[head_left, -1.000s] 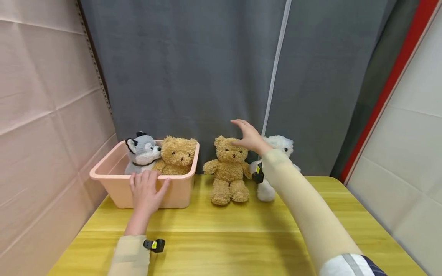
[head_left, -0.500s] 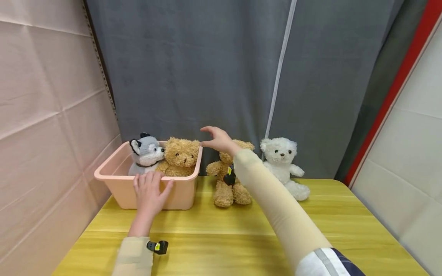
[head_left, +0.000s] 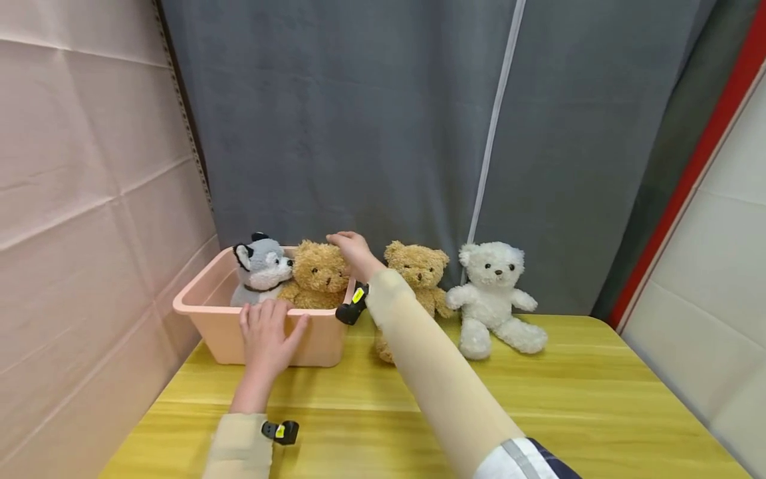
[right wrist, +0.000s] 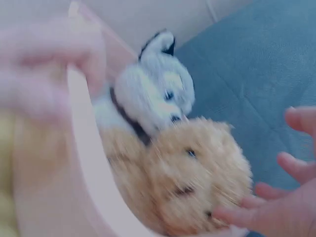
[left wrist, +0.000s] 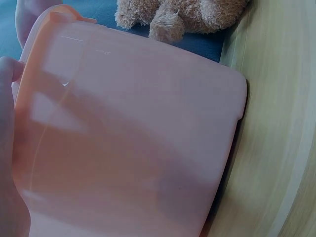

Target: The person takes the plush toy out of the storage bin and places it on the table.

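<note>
My left hand (head_left: 268,336) grips the front rim of a pink plastic bin (head_left: 224,340), fingers over the edge and thumb along the outer wall. Inside the bin sit a grey and white plush husky (head_left: 263,267), at left, and a brown teddy bear (head_left: 317,267), at right. My right hand (head_left: 356,255) is at the right side of that bear's head. In the right wrist view, its fingers (right wrist: 237,216) are spread, with one fingertip in front of the bear's face. Whether it presses the fur, I cannot tell.
A second brown teddy bear (head_left: 419,266) sits right of the bin, partly hidden by my right forearm. Farther right sits a white teddy bear (head_left: 492,286). All stand on a yellow wooden table (head_left: 568,399), before a grey curtain (head_left: 359,120).
My right hand has moved left and down, from in front of the second brown bear to the bear in the bin. The left hand keeps its grip on the rim. The view has shifted slightly.
</note>
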`<action>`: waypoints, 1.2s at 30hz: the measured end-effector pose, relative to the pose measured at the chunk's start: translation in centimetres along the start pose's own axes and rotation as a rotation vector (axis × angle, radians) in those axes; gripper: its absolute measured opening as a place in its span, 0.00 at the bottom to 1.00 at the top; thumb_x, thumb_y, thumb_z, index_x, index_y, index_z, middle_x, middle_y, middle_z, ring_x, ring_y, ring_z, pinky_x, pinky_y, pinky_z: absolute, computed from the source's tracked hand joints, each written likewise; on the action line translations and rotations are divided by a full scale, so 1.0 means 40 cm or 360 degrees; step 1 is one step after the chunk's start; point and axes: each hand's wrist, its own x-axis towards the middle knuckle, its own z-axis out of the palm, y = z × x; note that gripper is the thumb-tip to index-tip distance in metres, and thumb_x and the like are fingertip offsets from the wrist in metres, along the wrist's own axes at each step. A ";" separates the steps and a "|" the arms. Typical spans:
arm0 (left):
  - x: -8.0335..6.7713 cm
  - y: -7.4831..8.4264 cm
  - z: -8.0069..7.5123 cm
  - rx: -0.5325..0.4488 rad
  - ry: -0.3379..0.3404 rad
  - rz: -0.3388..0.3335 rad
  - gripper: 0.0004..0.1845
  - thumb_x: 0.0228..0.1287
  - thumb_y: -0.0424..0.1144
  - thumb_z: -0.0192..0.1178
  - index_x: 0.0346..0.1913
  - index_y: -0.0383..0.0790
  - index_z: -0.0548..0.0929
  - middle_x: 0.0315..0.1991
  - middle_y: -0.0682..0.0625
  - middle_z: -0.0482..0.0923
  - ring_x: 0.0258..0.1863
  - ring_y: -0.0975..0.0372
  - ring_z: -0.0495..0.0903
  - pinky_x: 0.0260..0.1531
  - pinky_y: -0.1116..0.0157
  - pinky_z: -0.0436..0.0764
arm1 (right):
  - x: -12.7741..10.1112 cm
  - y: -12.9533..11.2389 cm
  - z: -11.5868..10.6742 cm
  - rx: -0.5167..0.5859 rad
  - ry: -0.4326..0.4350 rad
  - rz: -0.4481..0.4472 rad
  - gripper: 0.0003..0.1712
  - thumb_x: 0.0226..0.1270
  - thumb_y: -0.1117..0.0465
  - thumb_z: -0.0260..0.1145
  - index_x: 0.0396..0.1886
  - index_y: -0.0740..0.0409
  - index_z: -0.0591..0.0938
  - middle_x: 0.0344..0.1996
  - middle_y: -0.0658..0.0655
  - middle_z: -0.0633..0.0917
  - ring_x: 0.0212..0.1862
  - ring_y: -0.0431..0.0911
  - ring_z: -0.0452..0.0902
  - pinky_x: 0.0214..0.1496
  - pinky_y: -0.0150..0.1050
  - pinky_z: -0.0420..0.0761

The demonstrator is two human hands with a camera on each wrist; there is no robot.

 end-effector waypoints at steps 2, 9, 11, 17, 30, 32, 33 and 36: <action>-0.002 0.004 0.001 -0.0008 0.0008 0.0005 0.22 0.63 0.56 0.55 0.43 0.38 0.75 0.41 0.41 0.71 0.47 0.45 0.65 0.64 0.41 0.44 | -0.003 0.012 0.017 0.0188 0.0079 0.0071 0.31 0.70 0.52 0.60 0.69 0.56 0.67 0.69 0.59 0.64 0.72 0.56 0.54 0.64 0.64 0.61; -0.001 0.009 -0.001 -0.0020 0.0021 0.0009 0.23 0.63 0.56 0.54 0.43 0.37 0.75 0.41 0.40 0.71 0.47 0.44 0.65 0.64 0.42 0.44 | -0.002 0.041 0.074 0.0231 0.0376 0.0123 0.36 0.67 0.48 0.61 0.70 0.58 0.66 0.71 0.58 0.62 0.70 0.55 0.58 0.68 0.51 0.61; 0.002 0.009 -0.002 -0.0018 0.0020 0.0003 0.22 0.63 0.55 0.55 0.43 0.36 0.75 0.41 0.40 0.71 0.47 0.44 0.65 0.64 0.42 0.43 | -0.002 0.047 0.082 0.0225 0.0354 0.0129 0.39 0.67 0.48 0.61 0.73 0.57 0.61 0.73 0.57 0.58 0.71 0.55 0.56 0.68 0.52 0.60; 0.010 0.010 -0.003 -0.0023 0.0024 0.0012 0.22 0.63 0.54 0.55 0.42 0.36 0.75 0.42 0.40 0.71 0.47 0.44 0.65 0.64 0.42 0.44 | -0.002 0.057 0.080 0.0360 0.0247 0.0219 0.47 0.65 0.47 0.62 0.77 0.51 0.51 0.74 0.58 0.55 0.72 0.56 0.53 0.64 0.61 0.63; 0.003 0.010 -0.006 -0.0003 -0.0024 -0.0018 0.23 0.64 0.55 0.55 0.43 0.36 0.76 0.43 0.40 0.73 0.48 0.45 0.65 0.65 0.43 0.42 | -0.007 0.070 0.091 -0.0106 0.0127 0.0159 0.52 0.61 0.54 0.70 0.78 0.51 0.50 0.74 0.58 0.52 0.65 0.56 0.64 0.61 0.52 0.69; -0.001 0.013 -0.010 -0.0001 -0.0020 -0.0026 0.23 0.63 0.55 0.56 0.44 0.36 0.76 0.43 0.40 0.73 0.48 0.45 0.65 0.65 0.43 0.42 | -0.009 0.070 0.096 -0.0116 0.0162 0.0149 0.51 0.60 0.55 0.71 0.77 0.52 0.52 0.74 0.58 0.53 0.64 0.56 0.65 0.61 0.52 0.69; -0.003 0.015 -0.011 -0.0003 -0.0018 -0.0028 0.23 0.63 0.55 0.57 0.44 0.36 0.76 0.43 0.40 0.73 0.49 0.45 0.65 0.65 0.43 0.42 | -0.009 0.070 0.097 -0.0077 0.0180 0.0157 0.50 0.60 0.55 0.71 0.76 0.52 0.53 0.73 0.58 0.55 0.64 0.56 0.65 0.61 0.52 0.69; -0.004 0.018 -0.014 0.0000 -0.0008 -0.0023 0.23 0.63 0.56 0.57 0.44 0.37 0.76 0.44 0.40 0.73 0.49 0.45 0.65 0.65 0.43 0.42 | -0.007 0.070 0.098 0.0052 0.0232 0.0170 0.48 0.60 0.56 0.71 0.76 0.53 0.55 0.72 0.57 0.58 0.65 0.57 0.65 0.60 0.53 0.70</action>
